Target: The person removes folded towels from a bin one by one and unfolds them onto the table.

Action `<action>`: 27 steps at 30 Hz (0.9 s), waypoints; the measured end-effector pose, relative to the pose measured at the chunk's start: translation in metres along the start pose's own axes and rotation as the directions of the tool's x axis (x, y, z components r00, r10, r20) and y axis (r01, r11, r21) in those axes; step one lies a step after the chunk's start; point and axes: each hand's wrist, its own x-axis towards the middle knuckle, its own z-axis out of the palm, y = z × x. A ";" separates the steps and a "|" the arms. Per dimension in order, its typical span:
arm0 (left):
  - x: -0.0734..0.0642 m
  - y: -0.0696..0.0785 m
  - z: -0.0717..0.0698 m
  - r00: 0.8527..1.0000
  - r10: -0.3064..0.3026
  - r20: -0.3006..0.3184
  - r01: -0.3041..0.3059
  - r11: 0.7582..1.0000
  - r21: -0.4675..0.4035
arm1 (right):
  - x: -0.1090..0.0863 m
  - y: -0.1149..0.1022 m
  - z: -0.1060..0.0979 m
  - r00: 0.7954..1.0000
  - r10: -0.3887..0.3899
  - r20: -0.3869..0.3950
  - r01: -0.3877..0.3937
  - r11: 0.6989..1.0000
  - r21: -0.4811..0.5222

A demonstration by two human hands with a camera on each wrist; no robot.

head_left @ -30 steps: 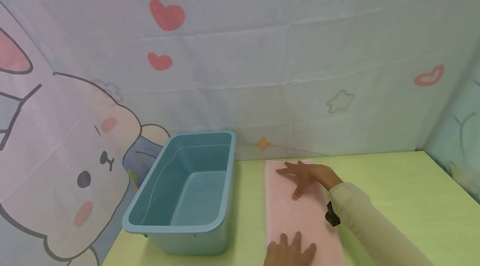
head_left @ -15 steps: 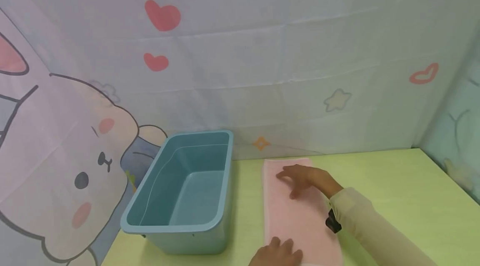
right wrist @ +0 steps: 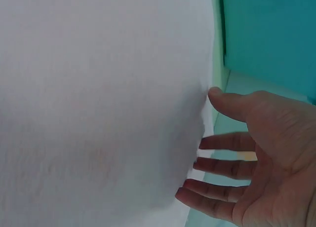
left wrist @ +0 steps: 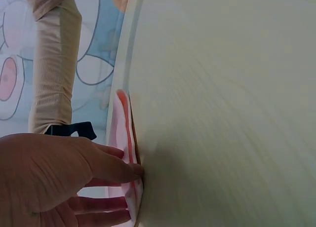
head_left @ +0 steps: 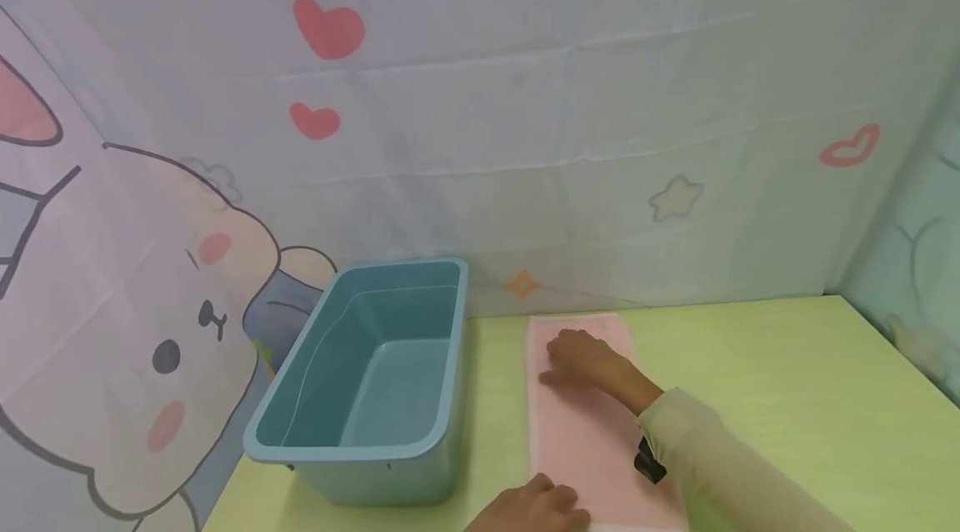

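Head view: resting left hand (head_left: 534, 509) and right hand (head_left: 582, 358), fingers apart and unclamped, on the towel (head_left: 581, 449) directly beneath; showing stacked layers already, apparently leaving any lifting or further folding undone.

One left hand (head_left: 534, 509) and one right hand (head_left: 582, 358) make two; there is one pink towel (head_left: 573, 453), one blue bin (head_left: 375, 482) and one table (head_left: 757, 365); the head view shows three red hearts (head_left: 331, 30), one pale star (head_left: 677, 198), one orange sparkle (head_left: 523, 284), one rabbit face (head_left: 142, 307)
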 end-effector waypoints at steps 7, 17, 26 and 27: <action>-0.009 -0.008 0.000 1.000 0.003 -0.013 -0.004 0.999 -0.046 | 0.002 -0.024 0.006 0.995 0.092 -0.041 -0.091 0.996 0.012; -0.020 -0.018 0.000 0.999 -0.013 -0.043 0.012 1.000 -0.021 | 0.009 -0.039 0.019 0.982 0.180 -0.056 -0.181 0.983 -0.021; -0.030 -0.033 0.009 0.973 0.067 -0.222 -0.051 0.995 0.081 | 0.013 -0.050 0.023 0.974 0.222 -0.041 -0.224 0.973 -0.054; -0.031 -0.034 0.010 0.974 0.058 -0.218 -0.045 0.997 0.064 | 0.013 -0.051 0.023 0.974 0.225 -0.038 -0.227 0.972 -0.059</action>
